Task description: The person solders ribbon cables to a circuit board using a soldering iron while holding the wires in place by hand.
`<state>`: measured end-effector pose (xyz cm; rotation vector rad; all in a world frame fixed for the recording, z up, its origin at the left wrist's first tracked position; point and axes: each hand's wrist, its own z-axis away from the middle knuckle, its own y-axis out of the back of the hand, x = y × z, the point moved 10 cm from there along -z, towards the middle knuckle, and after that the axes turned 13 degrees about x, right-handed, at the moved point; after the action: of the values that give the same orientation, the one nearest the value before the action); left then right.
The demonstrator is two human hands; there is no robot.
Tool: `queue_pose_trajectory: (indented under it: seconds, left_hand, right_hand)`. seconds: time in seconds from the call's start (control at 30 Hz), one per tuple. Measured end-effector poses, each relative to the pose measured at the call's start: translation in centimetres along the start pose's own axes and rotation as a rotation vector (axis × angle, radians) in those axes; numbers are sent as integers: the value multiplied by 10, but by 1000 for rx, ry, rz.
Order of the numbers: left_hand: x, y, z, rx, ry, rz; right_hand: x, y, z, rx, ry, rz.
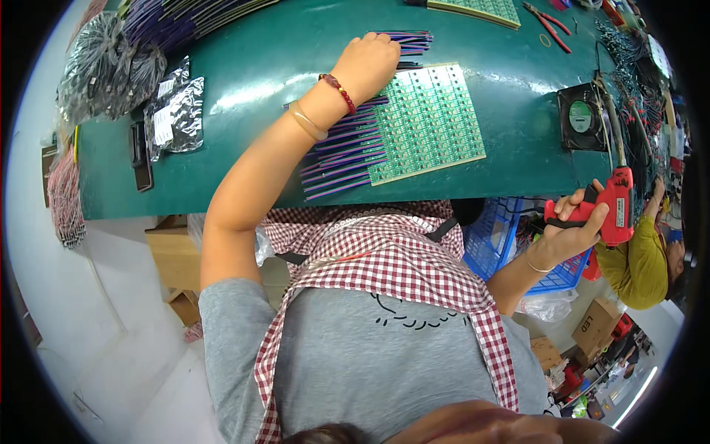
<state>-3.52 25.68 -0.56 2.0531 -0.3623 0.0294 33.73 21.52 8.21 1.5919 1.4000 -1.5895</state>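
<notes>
My left hand [372, 65] is closed, back upward, over a small bundle of thin purple and black wires [414, 43]; their ends stick out to its right and the fingertips are hidden. Just below it lies a green circuit board panel [429, 122] with rows of small components. More purple and black wires [342, 159] extend leftward from the panel's left edge. Off to the right, at the table's near right corner, my right hand [573, 229] is wrapped around a red soldering gun [620, 207] with a black trigger.
The green table [259, 111] carries bagged wires [111, 66] and dark packets [175, 115] at left. Red-handled pliers [549, 26] and more boards [481, 9] lie at the back. A black fan-like unit [582, 117] stands right. Blue crates [492, 237] sit below; a co-worker's yellow-green sleeve [632, 263] is at far right.
</notes>
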Motion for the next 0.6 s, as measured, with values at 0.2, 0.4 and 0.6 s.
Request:
queue_pose_trajectory:
  seconds: [0.2, 0.4, 0.6]
  left_hand:
    - [-13, 24, 8, 42, 74, 118]
    - [37, 65, 56, -81, 145, 195]
    - [44, 62, 78, -124, 280, 205]
  right_hand:
    - [7, 1, -2, 13, -21, 23]
    - [9, -7, -2, 7, -25, 32]
    - [19, -21, 5, -56, -63, -1]
